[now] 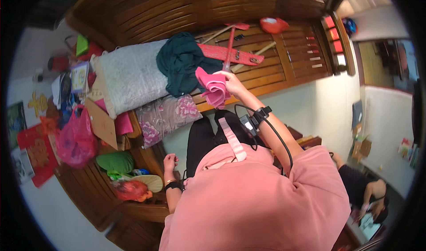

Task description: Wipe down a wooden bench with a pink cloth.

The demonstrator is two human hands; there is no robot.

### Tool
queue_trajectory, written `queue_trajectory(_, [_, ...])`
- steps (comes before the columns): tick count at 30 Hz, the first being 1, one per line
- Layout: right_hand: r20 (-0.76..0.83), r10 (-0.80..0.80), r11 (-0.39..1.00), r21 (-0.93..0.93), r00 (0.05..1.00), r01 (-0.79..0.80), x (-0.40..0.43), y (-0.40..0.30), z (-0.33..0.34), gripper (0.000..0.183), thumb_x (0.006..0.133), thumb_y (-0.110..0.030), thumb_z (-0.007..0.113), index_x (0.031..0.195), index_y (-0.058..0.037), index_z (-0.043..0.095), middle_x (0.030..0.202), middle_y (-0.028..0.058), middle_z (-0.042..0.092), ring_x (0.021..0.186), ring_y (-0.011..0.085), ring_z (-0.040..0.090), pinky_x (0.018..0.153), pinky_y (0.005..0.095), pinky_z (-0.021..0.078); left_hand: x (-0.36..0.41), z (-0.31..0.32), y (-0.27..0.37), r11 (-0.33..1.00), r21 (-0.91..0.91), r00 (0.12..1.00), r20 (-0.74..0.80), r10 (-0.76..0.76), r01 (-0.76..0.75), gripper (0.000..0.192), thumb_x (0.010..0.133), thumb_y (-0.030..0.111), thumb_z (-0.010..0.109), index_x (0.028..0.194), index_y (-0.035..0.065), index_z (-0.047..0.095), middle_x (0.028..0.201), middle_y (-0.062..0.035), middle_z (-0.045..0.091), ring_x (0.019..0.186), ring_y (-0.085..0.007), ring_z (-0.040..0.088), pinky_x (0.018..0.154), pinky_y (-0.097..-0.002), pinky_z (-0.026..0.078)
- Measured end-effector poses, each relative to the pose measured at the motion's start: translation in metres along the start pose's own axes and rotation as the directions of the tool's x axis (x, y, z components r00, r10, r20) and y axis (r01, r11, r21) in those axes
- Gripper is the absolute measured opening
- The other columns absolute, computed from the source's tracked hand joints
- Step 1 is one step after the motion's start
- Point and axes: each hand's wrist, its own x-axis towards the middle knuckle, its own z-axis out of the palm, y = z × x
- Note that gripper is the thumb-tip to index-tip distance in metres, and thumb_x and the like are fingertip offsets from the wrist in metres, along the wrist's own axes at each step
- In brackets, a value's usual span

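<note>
My right hand grips a folded pink cloth by its right side, above the front edge of a slatted wooden bench. Just behind the cloth lies a crumpled dark green garment, spread partly over a pale grey cushion. Beyond my fingers, a red stick crosses a worn red board on the slats. Low beside my body hangs my left hand, its fingers loosely curled with nothing visible in them. A floral cushion lies ahead of that hand.
Left of me a cardboard piece, a pink plastic bag and a green cushion crowd the furniture. A red bag sits at the bench's far side. Another person bends over something at the lower right.
</note>
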Motion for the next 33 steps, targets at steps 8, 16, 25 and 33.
queue_trajectory(8, [-0.200, 0.038, 0.999, -0.012, 0.979, -0.041, -0.019, 0.055, -0.035, 0.024, 0.073, 0.004, 0.052, 0.096, -0.0030, 0.058, 0.088, 0.0056, 0.060, 0.082, 0.0123, 0.055, 0.075, 0.0265, 0.0436, 0.023, -0.025, 0.029, 0.988, 0.157, 0.994, 0.109, -0.012, -0.006, 0.012, 0.082, 0.022, 0.053, 0.084, 0.0101, 0.054, 0.069, -0.0009, 0.056, 0.059, -0.0120, 0.055, 0.047, -0.0260, 0.042])
queue_trajectory(16, [-0.474, 0.052, 0.991, -0.083, 0.879, -0.103, -0.035, 0.115, -0.048, 0.036, 0.064, 0.009, 0.044, 0.090, -0.0084, 0.061, 0.086, 0.0095, 0.062, 0.083, 0.0178, 0.058, 0.075, 0.0285, 0.0439, 0.057, -0.035, 0.077, 0.960, 0.280, 0.981, 0.174, -0.080, 0.029, 0.013, 0.082, 0.023, 0.052, 0.087, 0.0106, 0.054, 0.071, -0.0001, 0.057, 0.061, -0.0108, 0.055, 0.050, -0.0259, 0.042])
queue_trajectory(25, [-0.781, -0.161, 0.682, -0.529, 0.603, -0.504, -0.004, 0.204, -0.114, 0.037, 0.063, 0.001, 0.046, 0.089, -0.0192, 0.062, 0.092, 0.0085, 0.057, 0.089, 0.0295, 0.046, 0.081, 0.0339, 0.0401, 0.045, -0.100, 0.038, 0.924, 0.378, 0.979, 0.160, -0.130, 0.061, 0.015, 0.084, 0.020, 0.051, 0.085, 0.0050, 0.054, 0.067, -0.0036, 0.056, 0.057, -0.0126, 0.052, 0.051, -0.0242, 0.042])
queue_trajectory(33, [-0.636, 0.253, 0.303, -0.664, 0.729, -0.684, 0.052, 0.280, -0.155, 0.057, 0.071, -0.019, 0.059, 0.123, -0.0329, 0.039, 0.133, 0.0052, 0.027, 0.115, 0.0312, 0.032, 0.088, 0.0477, 0.0370, 0.021, -0.087, 0.051, 0.907, 0.334, 0.952, 0.074, -0.297, 0.257, 0.011, 0.086, 0.015, 0.047, 0.086, 0.0049, 0.051, 0.072, -0.0060, 0.056, 0.059, -0.0139, 0.054, 0.051, -0.0247, 0.043])
